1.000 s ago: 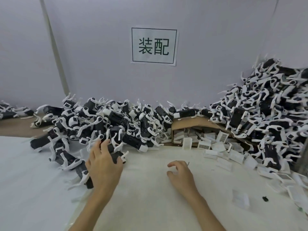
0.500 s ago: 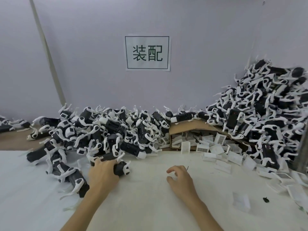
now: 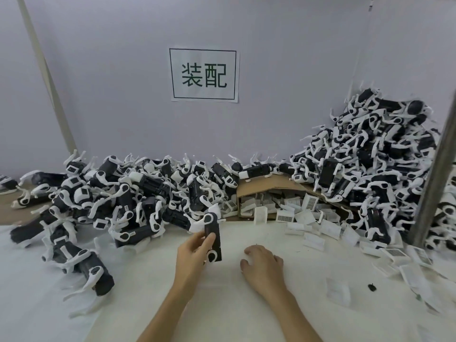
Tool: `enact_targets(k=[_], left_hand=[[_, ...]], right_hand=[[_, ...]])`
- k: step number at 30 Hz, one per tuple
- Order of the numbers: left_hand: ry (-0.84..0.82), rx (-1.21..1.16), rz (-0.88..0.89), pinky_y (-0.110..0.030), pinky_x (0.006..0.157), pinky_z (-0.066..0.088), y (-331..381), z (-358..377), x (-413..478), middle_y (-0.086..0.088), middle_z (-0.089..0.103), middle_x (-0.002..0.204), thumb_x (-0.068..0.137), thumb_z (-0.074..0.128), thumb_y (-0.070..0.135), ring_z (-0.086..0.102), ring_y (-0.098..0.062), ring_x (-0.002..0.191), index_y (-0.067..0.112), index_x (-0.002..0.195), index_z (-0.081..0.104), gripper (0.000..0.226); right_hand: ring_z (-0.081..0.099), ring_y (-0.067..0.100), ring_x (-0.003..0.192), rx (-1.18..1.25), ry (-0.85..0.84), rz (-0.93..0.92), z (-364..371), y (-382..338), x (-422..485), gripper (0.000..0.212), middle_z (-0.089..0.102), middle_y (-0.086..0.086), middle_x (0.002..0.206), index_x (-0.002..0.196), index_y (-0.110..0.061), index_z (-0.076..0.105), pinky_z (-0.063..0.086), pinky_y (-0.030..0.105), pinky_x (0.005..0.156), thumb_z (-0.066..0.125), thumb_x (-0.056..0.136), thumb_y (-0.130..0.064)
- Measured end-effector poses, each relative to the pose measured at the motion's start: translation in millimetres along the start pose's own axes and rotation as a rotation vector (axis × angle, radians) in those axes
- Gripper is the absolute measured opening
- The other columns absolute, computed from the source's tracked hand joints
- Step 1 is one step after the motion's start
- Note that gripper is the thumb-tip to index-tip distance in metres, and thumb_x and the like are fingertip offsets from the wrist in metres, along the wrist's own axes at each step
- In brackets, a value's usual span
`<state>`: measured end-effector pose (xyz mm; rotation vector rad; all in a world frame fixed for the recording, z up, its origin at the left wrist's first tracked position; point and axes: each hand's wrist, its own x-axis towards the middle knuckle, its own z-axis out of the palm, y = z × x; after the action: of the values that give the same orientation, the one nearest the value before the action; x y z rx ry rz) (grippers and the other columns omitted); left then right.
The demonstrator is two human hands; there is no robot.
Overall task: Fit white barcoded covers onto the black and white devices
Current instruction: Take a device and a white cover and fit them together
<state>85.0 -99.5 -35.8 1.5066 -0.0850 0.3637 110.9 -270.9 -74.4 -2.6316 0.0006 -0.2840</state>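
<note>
Device [image 3: 215, 229] is being held upright by the left hand [image 3: 191, 255], whose fingers [image 3: 196, 240] are wrapping round its black body, above the middle of the counter [image 3: 222, 304] and just in front of the heap of devices [image 3: 148, 193] lying along the far edge. The right hand [image 3: 262, 266] is resting beside it, fingers loosely curled, with nothing visible in them. The step in hand appears to be readying one device. The next move is probably calling for the right hand to fetch one of the covers [image 3: 313, 239] spilling from the cardboard box [image 3: 266, 187] toward the right edge.

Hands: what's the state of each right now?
Left hand: grips a black and white device.
Right hand: open, loosely curled on the table, holding nothing visible.
</note>
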Motion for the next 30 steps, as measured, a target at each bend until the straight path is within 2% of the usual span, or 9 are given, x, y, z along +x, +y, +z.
enact_targets(k=[3, 6, 10, 13, 16, 18, 22, 27, 30], left_hand=[[-0.012, -0.121, -0.166, -0.020, 0.056, 0.050, -6.5, -6.1, -1.4, 0.017, 0.074, 0.074, 0.092, 0.067, 0.033, 0.064, 0.005, 0.062, 0.033, 0.083, 0.078, 0.015], [0.018, -0.206, -0.273, -0.026, 0.052, 0.049, -10.0, -11.5, -1.6, 0.010, 0.068, 0.066, 0.092, 0.066, 0.039, 0.061, -0.007, 0.055, 0.019, 0.098, 0.076, 0.023], [0.060, -0.284, -0.313, -0.025, 0.051, 0.049, -14.8, -15.0, 3.3, 0.000, 0.068, 0.078, 0.093, 0.064, 0.040, 0.061, -0.021, 0.074, 0.012, 0.104, 0.073, 0.032], [0.045, -0.276, -0.312, -0.026, 0.054, 0.049, -18.1, -15.2, 2.0, 0.001, 0.069, 0.075, 0.093, 0.064, 0.042, 0.059, -0.020, 0.073, 0.017, 0.101, 0.075, 0.028], [-0.066, -0.205, -0.309, -0.021, 0.048, 0.047, -18.2, -18.7, -0.3, 0.004, 0.062, 0.063, 0.092, 0.065, 0.043, 0.056, -0.012, 0.056, 0.029, 0.070, 0.075, 0.028], [-0.136, -0.171, -0.322, -0.021, 0.048, 0.046, -19.3, -20.9, 1.8, 0.005, 0.056, 0.060, 0.086, 0.069, 0.048, 0.052, -0.010, 0.050, 0.029, 0.064, 0.072, 0.029], [-0.184, -0.212, -0.293, -0.020, 0.049, 0.043, -27.4, -24.6, 7.7, -0.001, 0.051, 0.068, 0.072, 0.071, 0.054, 0.051, -0.010, 0.055, 0.017, 0.083, 0.067, 0.038], [-0.165, -0.304, -0.270, -0.022, 0.051, 0.040, -36.5, -28.0, 11.8, -0.013, 0.057, 0.095, 0.076, 0.073, 0.058, 0.046, -0.027, 0.077, -0.010, 0.109, 0.056, 0.077], [-0.174, -0.315, -0.304, -0.021, 0.052, 0.042, -33.9, -28.0, 12.4, -0.012, 0.057, 0.099, 0.075, 0.069, 0.059, 0.045, -0.029, 0.082, -0.011, 0.112, 0.055, 0.080]], right_hand=[[0.037, 0.016, 0.141, 0.053, 0.078, 0.028, -3.3, -0.4, 2.1, 0.041, 0.040, -0.002, 0.153, 0.139, -0.024, 0.051, 0.021, 0.037, 0.115, 0.050, 0.100, -0.037], [0.029, 0.024, 0.147, 0.145, 0.276, 0.192, -22.3, 3.9, 10.7, 0.048, 0.031, 0.005, 0.160, 0.142, -0.020, 0.048, 0.024, 0.049, 0.119, 0.058, 0.096, -0.031], [0.015, 0.030, 0.152, 0.163, 0.413, 0.363, -49.6, 28.1, 33.7, 0.070, 0.016, 0.012, 0.165, 0.150, -0.017, 0.036, 0.023, 0.054, 0.119, 0.069, 0.088, -0.025], [0.008, 0.032, 0.153, 0.063, 0.328, 0.299, -67.0, 44.1, 62.7, 0.082, 0.010, 0.011, 0.166, 0.152, -0.020, 0.031, 0.020, 0.056, 0.120, 0.074, 0.085, -0.041], [0.010, 0.031, 0.154, -0.087, 0.096, 0.226, -76.0, 59.1, 96.7, 0.093, 0.008, 0.009, 0.168, 0.158, -0.021, 0.023, 0.019, 0.057, 0.121, 0.069, 0.086, -0.057], [0.014, 0.031, 0.153, -0.205, 0.019, 0.197, -74.0, 67.4, 121.1, 0.094, 0.012, 0.009, 0.167, 0.158, -0.020, 0.023, 0.019, 0.055, 0.121, 0.064, 0.086, -0.065], [0.024, 0.033, 0.147, -0.242, 0.071, 0.224, -68.6, 79.1, 167.5, 0.090, 0.029, 0.014, 0.158, 0.151, -0.017, 0.037, 0.031, 0.051, 0.112, 0.063, 0.083, -0.069], [0.021, 0.032, 0.148, -0.364, 0.006, 0.321, -56.9, 94.3, 188.4, 0.092, 0.030, 0.017, 0.156, 0.149, -0.018, 0.040, 0.035, 0.050, 0.109, 0.068, 0.077, -0.068], [0.024, 0.034, 0.145, -0.395, -0.004, 0.282, -61.7, 92.9, 180.4, 0.087, 0.033, 0.021, 0.152, 0.149, -0.015, 0.037, 0.038, 0.049, 0.107, 0.066, 0.083, -0.063]])
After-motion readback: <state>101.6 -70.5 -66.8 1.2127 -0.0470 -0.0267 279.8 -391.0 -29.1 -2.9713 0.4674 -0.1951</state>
